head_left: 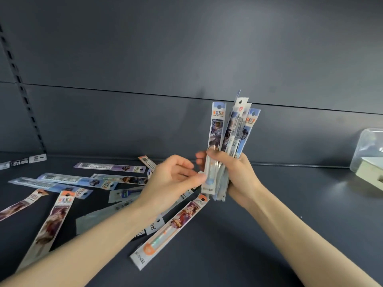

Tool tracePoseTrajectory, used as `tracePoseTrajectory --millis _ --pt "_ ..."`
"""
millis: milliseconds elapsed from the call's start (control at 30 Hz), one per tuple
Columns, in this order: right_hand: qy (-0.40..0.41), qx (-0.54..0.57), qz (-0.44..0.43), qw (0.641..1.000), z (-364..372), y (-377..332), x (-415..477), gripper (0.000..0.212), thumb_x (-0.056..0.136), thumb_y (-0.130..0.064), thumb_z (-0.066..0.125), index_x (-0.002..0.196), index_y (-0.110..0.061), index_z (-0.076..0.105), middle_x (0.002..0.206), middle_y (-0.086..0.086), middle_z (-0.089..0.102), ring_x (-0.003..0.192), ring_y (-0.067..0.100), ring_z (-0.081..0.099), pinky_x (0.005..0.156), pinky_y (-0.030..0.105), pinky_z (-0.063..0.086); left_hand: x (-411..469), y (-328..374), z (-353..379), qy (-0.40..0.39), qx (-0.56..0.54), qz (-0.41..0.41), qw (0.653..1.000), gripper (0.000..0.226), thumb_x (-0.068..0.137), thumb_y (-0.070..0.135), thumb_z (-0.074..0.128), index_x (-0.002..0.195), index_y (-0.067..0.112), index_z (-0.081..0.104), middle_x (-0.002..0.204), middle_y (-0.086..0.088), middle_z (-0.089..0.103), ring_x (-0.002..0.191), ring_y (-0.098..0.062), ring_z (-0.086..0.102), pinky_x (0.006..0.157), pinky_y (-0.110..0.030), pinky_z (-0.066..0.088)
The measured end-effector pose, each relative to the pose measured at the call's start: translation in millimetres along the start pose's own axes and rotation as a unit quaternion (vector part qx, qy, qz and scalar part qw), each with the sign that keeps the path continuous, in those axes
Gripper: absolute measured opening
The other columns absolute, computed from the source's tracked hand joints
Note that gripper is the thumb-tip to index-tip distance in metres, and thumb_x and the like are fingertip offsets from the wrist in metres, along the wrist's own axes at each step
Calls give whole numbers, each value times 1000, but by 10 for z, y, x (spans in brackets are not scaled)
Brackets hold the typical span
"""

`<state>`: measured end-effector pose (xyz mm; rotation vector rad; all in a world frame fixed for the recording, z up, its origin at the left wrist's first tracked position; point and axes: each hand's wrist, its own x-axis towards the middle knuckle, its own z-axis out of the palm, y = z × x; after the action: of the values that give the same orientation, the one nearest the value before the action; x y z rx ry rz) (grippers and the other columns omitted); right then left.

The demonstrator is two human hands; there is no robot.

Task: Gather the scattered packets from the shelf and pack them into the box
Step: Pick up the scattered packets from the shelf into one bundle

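Note:
My right hand (pixel 234 172) grips a fanned bundle of long narrow packets (pixel 232 129), held upright above the dark shelf (pixel 269 235). My left hand (pixel 172 181) is beside it, thumb and fingers pinching the lower end of the front blue-topped packet (pixel 215 133) of the bundle. Several more packets lie scattered flat on the shelf to the left, among them an orange-topped packet (pixel 172 226) below my hands and another orange-topped packet (pixel 51 222) at the lower left. A clear plastic box (pixel 366 150) stands at the far right edge of the shelf.
A dark back panel (pixel 186 48) rises behind the shelf. A slotted upright (pixel 24 96) runs along the left. Some packets lie at the far left by the back wall (pixel 24 160). Something pale and flat (pixel 371 172) sits in front of the clear box.

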<state>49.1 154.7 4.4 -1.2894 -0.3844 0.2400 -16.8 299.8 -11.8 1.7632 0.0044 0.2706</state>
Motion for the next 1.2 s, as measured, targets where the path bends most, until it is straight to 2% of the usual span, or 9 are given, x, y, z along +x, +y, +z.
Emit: tracePoseTrajectory --millis 133,300,433,600,733,833,933,1067,1200 --pt "-15 -63 -36 997 -190 -80 -57 8 79 -1 68 82 -6 63 64 -1 65 59 17 61 64 31 54 39 152 14 -24 37 42 998 30 82 34 69 108 20 61 104 7 67 96 0 63 83 -14 47" --pt "-73 -148 -51 985 -399 -32 -268 15 65 -4 70 79 -5 64 69 0 60 69 14 56 68 27 48 145 468 413 -111 -12 38 993 84 55 52 75 129 20 48 118 4 66 109 -6 63 99 -32 47" --pt "-100 -197 -46 974 -592 -119 -432 17 64 -5 74 72 -9 59 65 -4 60 65 10 58 64 21 47 127 669 792 -103 -75 61 990 59 63 28 81 116 15 58 107 -6 73 101 -18 69 95 -37 51" --pt "-130 -258 -36 957 -828 -199 -585 20 71 -2 77 85 -7 64 76 1 65 73 11 63 72 24 54 -27 734 1146 -48 -66 83 993 38 75 11 77 110 14 62 105 -7 73 96 -17 70 87 -28 56" --pt "-149 -252 -36 956 -975 -258 -629 21 72 -3 78 84 -13 63 73 -5 65 68 6 64 68 18 52 -101 803 1273 -22 -68 117 990 23 77 9 75 98 10 65 79 1 68 78 -11 69 72 -20 55" --pt "-181 -262 -11 948 -1035 -222 -687 22 73 -6 78 87 -17 65 78 -6 69 72 5 67 72 19 54 -143 791 1334 -27 -23 104 994 30 78 13 75 101 -1 60 82 -7 61 75 -10 64 68 -17 54" --pt "-182 -220 -12 958 -1104 -217 -684 29 75 -11 78 101 -15 66 88 -4 73 85 9 71 81 25 56 -166 776 1373 -32 9 90 995 23 80 15 73 99 4 65 85 -11 66 77 -11 67 72 -20 55" --pt "-183 -200 -22 962 -1152 -196 -662 34 72 -12 80 104 -13 66 90 -2 74 90 14 72 83 30 57 -156 783 1374 -58 39 84 994 15 81 17 73 93 18 64 83 7 66 77 -3 66 75 -19 53" --pt "-193 -187 -32 963 -1100 -156 -637 27 76 -6 76 100 -12 65 85 -4 71 85 12 70 80 27 56 -145 807 1413 -78 66 82 991 13 88 17 65 83 5 60 78 -7 62 82 -22 67 83 -35 54"
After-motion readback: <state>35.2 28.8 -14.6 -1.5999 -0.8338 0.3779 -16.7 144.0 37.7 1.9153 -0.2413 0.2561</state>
